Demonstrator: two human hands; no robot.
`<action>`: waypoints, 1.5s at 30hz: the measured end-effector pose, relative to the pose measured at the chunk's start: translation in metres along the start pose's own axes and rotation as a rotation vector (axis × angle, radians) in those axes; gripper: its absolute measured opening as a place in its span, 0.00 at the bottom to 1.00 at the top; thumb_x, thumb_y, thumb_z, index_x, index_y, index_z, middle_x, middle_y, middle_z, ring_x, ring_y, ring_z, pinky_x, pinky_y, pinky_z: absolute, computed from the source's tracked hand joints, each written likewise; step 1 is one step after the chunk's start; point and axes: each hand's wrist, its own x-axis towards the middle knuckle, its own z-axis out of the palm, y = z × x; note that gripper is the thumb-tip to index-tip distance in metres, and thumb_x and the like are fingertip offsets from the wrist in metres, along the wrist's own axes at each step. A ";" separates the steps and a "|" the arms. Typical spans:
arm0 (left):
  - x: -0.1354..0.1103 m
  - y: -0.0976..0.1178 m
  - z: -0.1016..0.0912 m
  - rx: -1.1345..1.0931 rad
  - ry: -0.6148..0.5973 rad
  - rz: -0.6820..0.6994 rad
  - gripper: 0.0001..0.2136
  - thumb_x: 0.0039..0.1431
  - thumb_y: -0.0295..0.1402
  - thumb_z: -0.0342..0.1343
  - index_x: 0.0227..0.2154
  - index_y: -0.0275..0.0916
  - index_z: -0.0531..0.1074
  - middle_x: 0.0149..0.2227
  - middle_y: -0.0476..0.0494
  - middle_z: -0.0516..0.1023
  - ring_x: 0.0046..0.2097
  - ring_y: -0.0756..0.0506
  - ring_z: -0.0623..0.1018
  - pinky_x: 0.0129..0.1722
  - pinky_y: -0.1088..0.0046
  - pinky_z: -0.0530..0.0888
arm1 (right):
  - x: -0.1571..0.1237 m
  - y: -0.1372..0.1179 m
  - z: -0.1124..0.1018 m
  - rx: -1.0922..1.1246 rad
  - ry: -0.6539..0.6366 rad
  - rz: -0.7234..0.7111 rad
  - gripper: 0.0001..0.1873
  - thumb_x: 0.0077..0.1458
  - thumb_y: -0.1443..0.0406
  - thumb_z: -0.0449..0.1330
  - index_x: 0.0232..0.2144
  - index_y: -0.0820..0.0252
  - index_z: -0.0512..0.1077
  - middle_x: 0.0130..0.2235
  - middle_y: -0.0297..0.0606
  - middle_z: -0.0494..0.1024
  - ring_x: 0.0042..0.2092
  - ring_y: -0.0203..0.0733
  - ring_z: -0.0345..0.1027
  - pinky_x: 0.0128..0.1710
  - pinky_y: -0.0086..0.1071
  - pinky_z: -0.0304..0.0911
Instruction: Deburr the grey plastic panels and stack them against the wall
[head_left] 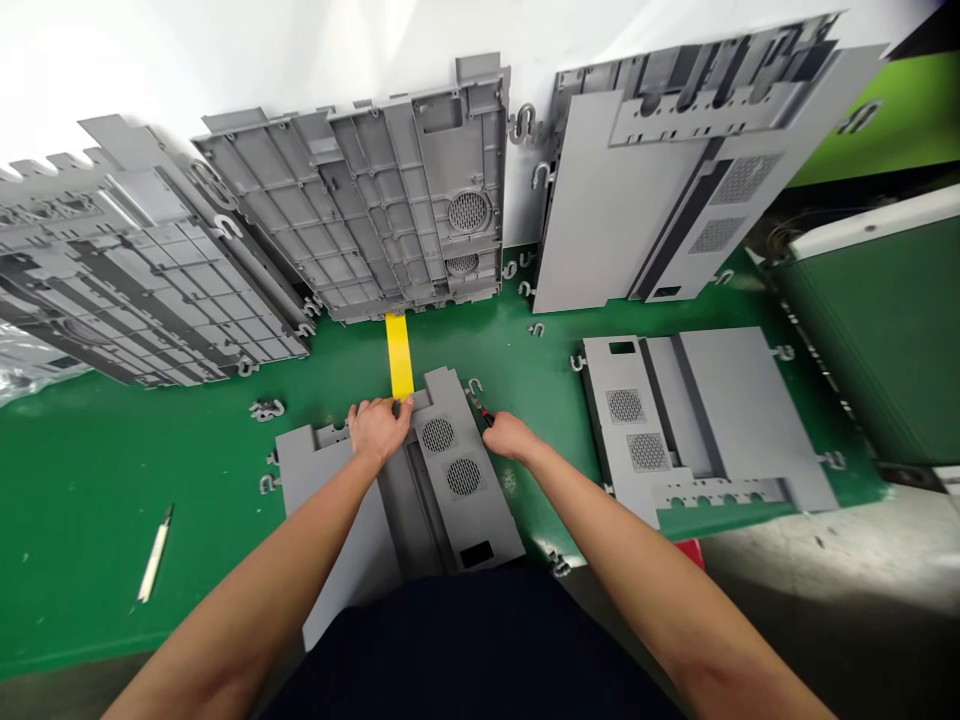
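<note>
In front of my body lies a grey plastic panel with two round vent grilles, partly hidden by my arms and dark clothing. My left hand rests on its far edge, fingers curled over it and thumb pressed on the panel. My right hand is closed around a small hand tool with a red and black handle, its kind unclear. The tool's tip is by a grey hook-shaped plastic piece at the panel's right edge. Another hook-shaped piece sticks out at the left edge.
Ribbed grey panels lean against the white wall, beside another upright panel. A further panel lies right on the green table. Loose hooked pieces, a white-handled knife and yellow tape are on the tabletop.
</note>
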 end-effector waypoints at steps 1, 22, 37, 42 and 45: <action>0.000 0.000 0.000 0.001 0.002 0.003 0.34 0.68 0.55 0.37 0.46 0.35 0.82 0.50 0.29 0.83 0.57 0.29 0.74 0.65 0.46 0.61 | -0.001 -0.001 0.000 -0.002 0.000 0.005 0.18 0.55 0.66 0.62 0.48 0.67 0.77 0.41 0.52 0.84 0.42 0.51 0.80 0.39 0.35 0.71; -0.002 0.002 0.001 0.014 0.026 0.009 0.33 0.68 0.55 0.38 0.43 0.35 0.82 0.49 0.30 0.84 0.56 0.30 0.75 0.65 0.47 0.63 | 0.016 -0.017 0.006 0.048 0.006 0.017 0.19 0.50 0.63 0.63 0.43 0.68 0.77 0.39 0.57 0.83 0.37 0.56 0.80 0.29 0.36 0.71; -0.001 -0.001 0.009 0.008 0.047 0.009 0.32 0.68 0.55 0.38 0.44 0.36 0.82 0.49 0.31 0.83 0.55 0.30 0.75 0.65 0.47 0.63 | 0.010 -0.004 0.028 0.016 0.242 -0.101 0.48 0.61 0.30 0.41 0.48 0.63 0.77 0.51 0.61 0.82 0.56 0.64 0.74 0.56 0.47 0.66; -0.001 -0.001 0.008 0.022 0.045 0.008 0.32 0.68 0.55 0.38 0.44 0.36 0.82 0.48 0.31 0.83 0.55 0.30 0.75 0.64 0.47 0.64 | 0.015 -0.012 0.027 0.028 0.223 -0.054 0.46 0.66 0.36 0.34 0.44 0.60 0.79 0.50 0.57 0.83 0.54 0.62 0.76 0.52 0.48 0.68; -0.001 -0.001 0.008 0.028 0.052 0.008 0.32 0.68 0.55 0.38 0.43 0.36 0.82 0.48 0.31 0.83 0.55 0.30 0.75 0.64 0.47 0.65 | 0.013 -0.017 0.028 0.019 0.245 -0.027 0.46 0.68 0.38 0.32 0.46 0.62 0.79 0.50 0.59 0.82 0.54 0.63 0.76 0.52 0.50 0.68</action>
